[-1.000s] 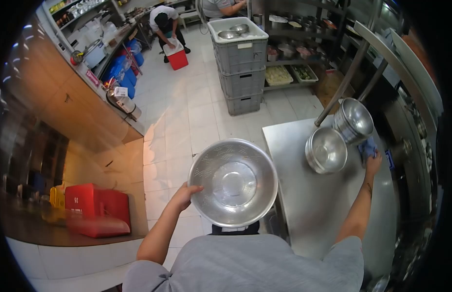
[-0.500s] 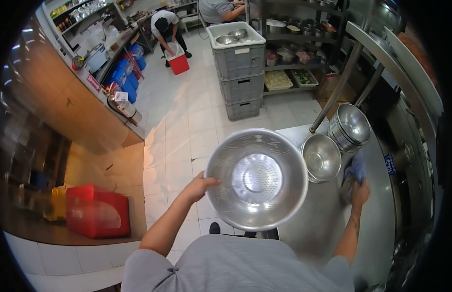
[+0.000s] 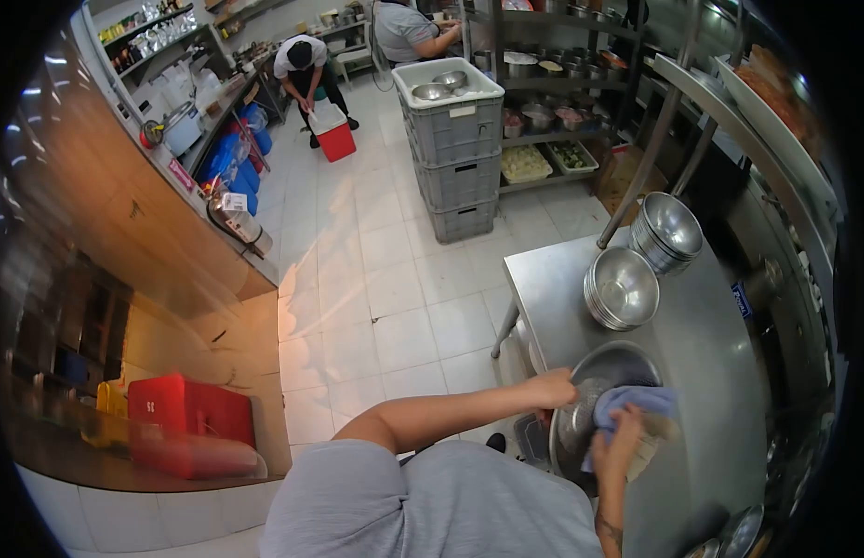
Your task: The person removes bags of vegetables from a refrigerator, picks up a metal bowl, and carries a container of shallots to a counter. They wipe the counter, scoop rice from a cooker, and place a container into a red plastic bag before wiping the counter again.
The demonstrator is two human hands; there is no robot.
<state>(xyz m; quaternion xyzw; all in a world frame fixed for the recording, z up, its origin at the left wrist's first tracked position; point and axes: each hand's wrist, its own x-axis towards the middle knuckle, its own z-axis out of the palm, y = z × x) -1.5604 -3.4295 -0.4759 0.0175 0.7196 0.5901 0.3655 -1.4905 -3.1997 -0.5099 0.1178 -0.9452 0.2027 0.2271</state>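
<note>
Head view, single frame.

Item 1: round perforated stainless-steel colander bowl (image 3: 595, 395), on the near left part of the brushed steel worktable (image 3: 711, 344), tilted toward the person, its rim close to the table's left edge.

Item 2: left hand (image 3: 551, 388), reaching across the body; fingers curled over the bowl's near left rim, pinching it.

Item 3: right hand (image 3: 618, 445), inside the bowl; fingers closed together on a crumpled pale blue cleaning cloth (image 3: 637, 405), pressing it against the bowl's inner wall. Individual fingertips are hidden by the cloth.

Item 4: stack of shallow round steel bowls (image 3: 622, 288), on the same table beyond the colander, apart from it.

Item 5: taller stack of deep steel bowls (image 3: 667, 231), tilted on its side at the table's far end, just beside the shallow stack and near a slanted steel post (image 3: 641, 163).

Item 6: three stacked grey plastic crates (image 3: 453, 158), standing on the white tiled floor (image 3: 376, 270), well apart from the table; the top crate holds two small steel bowls.

Item 7: open metal rack of food trays (image 3: 553, 121), behind the crates.

Item 8: red plastic box with lid (image 3: 192, 423), on the dark counter at left.

Item 9: a crouching co-worker in a white top (image 3: 306, 60), at a red and white cooler box (image 3: 332, 128), far end of the floor. A second person in grey (image 3: 404, 28) sits beyond.
</note>
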